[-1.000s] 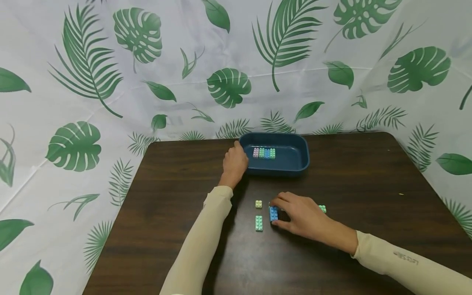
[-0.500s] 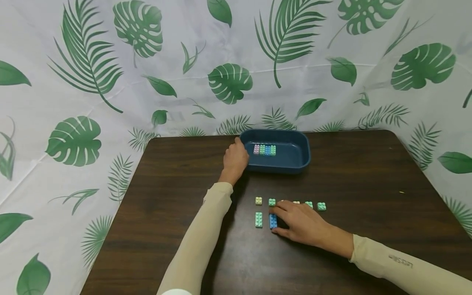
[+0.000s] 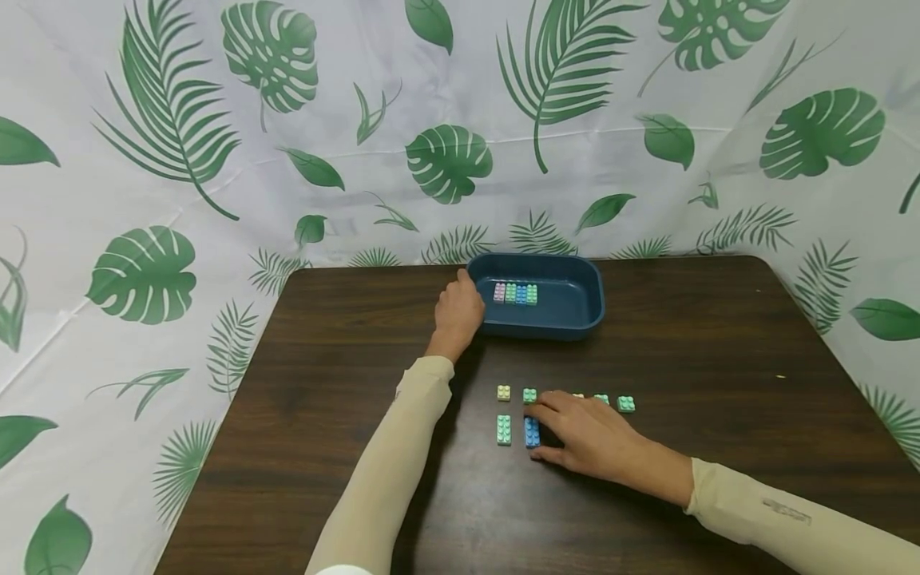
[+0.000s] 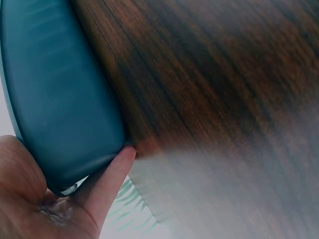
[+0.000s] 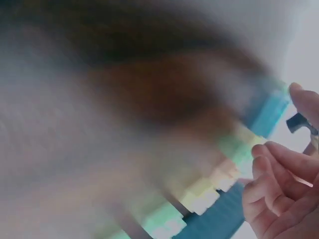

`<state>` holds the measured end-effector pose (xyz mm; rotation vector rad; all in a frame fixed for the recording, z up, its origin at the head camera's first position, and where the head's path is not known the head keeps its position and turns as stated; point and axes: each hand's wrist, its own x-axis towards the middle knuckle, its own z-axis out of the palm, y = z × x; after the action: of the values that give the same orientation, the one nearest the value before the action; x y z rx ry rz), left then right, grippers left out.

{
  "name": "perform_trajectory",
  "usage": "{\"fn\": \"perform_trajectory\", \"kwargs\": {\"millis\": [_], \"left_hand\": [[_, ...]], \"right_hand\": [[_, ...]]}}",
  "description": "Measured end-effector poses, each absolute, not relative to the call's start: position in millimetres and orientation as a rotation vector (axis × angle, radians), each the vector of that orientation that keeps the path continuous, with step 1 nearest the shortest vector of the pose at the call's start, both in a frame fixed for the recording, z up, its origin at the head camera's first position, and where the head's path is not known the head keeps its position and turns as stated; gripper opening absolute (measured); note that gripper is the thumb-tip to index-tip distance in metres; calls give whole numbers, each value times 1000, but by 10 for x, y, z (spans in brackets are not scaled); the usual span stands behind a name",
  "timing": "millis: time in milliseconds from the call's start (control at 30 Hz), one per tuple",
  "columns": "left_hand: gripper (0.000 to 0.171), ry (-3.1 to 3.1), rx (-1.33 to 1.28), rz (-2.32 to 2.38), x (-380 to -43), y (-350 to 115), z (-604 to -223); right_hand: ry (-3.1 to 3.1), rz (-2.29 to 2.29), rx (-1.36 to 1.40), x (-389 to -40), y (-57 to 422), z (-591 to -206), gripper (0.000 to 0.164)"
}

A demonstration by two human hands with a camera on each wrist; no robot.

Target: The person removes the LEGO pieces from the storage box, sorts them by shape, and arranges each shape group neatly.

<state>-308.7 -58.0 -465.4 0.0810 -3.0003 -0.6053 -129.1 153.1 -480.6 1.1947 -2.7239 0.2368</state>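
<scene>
In the head view, a dark blue plastic tub (image 3: 544,327) stands at the table's far side. My left hand (image 3: 458,313) holds its left end, fingers and thumb round the rim in the left wrist view. Farther forward on the table, my right hand (image 3: 589,435) has thumb and fingertips at the two ends of a blue toy building brick (image 3: 532,433), which lies flat. Left of it lies a long green brick (image 3: 504,430). Behind are a small yellow brick (image 3: 504,392) and a small green brick (image 3: 529,395). The right hand partly hides other small bricks.
Inside the tub, pink (image 3: 499,292), green and blue bricks (image 3: 521,295) sit side by side at the left. Another small green brick (image 3: 626,404) ends the back row. A leaf-printed cloth (image 3: 359,184) hangs behind the brown table (image 3: 345,383).
The blue brick has come down to the table, slightly nearer, beside the long green brick. My right hand moved with it, uncovering the small green brick. The left hand stays on the tub.
</scene>
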Motion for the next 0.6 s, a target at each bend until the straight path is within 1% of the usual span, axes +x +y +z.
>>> {"fn": "perform_trajectory", "kwargs": {"millis": [167,300,433,600], "left_hand": [[50,-3006,85,-614,-3087,-578,-4653],[50,-3006,74,-608,-3087,-575,-4662],[51,-3007,81,-610,-3090,-571,-4675],[50,-3009,89,-611,-3099,-571,-4671]], "right_hand": [[-2667,224,1153,-1339,1517,-4570,54],[-2630,255,1089,-1476,1501,-4349,50],[-2614,346,1000,-1743,1527,-4212,46],[-2638,413,841,-2221,1641,-4189,40]]}}
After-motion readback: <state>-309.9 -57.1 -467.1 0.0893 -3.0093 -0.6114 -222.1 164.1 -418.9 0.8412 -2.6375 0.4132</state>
